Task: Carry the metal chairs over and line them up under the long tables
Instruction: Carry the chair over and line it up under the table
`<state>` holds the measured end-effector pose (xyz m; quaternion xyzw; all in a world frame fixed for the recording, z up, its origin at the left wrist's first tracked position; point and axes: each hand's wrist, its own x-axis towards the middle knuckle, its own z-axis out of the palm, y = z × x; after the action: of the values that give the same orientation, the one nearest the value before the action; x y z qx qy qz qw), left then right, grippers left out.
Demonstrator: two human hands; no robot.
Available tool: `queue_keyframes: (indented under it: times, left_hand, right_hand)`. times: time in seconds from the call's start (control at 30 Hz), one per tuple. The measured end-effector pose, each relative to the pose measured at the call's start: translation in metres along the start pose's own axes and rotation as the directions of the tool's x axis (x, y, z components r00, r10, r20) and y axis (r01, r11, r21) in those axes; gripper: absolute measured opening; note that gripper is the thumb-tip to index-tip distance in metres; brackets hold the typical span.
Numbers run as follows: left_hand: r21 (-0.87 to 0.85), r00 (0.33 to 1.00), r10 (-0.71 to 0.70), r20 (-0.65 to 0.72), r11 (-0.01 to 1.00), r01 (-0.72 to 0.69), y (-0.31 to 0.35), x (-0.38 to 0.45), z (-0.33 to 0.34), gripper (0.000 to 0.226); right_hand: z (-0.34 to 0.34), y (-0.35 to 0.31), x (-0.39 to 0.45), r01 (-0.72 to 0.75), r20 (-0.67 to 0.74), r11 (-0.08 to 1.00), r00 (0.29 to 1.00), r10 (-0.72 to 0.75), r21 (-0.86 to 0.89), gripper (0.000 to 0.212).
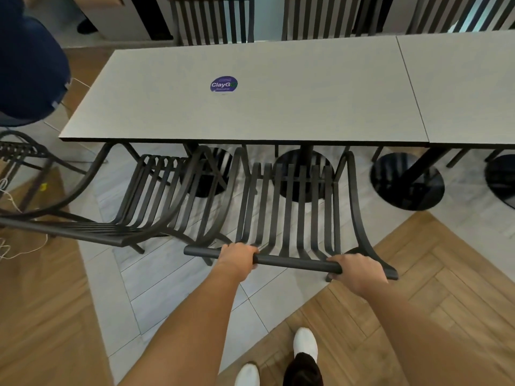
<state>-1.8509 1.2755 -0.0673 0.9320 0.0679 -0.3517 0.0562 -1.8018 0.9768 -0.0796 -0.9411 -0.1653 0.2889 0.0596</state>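
A black slatted metal chair (289, 201) stands in front of me, its seat partly under the long grey table (278, 107). My left hand (237, 256) grips the chair's top back rail left of its middle. My right hand (355, 270) grips the same rail near its right end. A second black metal chair (145, 196) sits beside it on the left, also partly under the table, its back rail angled toward the lower left.
A second grey table (468, 87) abuts the first on the right. Round black table bases (407, 181) stand on the tiled floor. More slatted chairs (214, 20) line the far side. A person in dark blue (30, 65) stands at the left beside another chair (22, 157).
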Motion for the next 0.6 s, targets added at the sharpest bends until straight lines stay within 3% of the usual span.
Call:
queue_keyframes:
  times: [0.13,0.27,0.43,0.6]
  left_hand:
    - [-0.048,0.999,0.037,-0.029,0.998,-0.039,0.011,-0.014,-0.009,0.032]
    - [-0.067,0.98,0.145,-0.133,0.986,-0.155,0.025,-0.035,-0.016,0.034]
    - [0.012,0.917,0.283,-0.28,0.957,-0.291,0.046,-0.071,-0.018,0.033]
    - [0.151,0.865,0.431,-0.257,0.902,-0.404,0.062,-0.121,-0.008,0.035]
  right_hand:
    - [-0.011,-0.002,-0.005,-0.036,0.114,0.976,0.993,0.011,0.217,0.049]
    - [-0.017,-0.01,-0.031,-0.101,0.014,0.89,0.994,0.106,0.444,0.046]
    - [-0.025,-0.027,-0.082,-0.074,-0.239,0.896,0.951,0.195,0.438,0.025]
    - [-0.009,-0.04,-0.152,-0.218,-0.207,0.904,0.928,0.309,0.369,0.026]
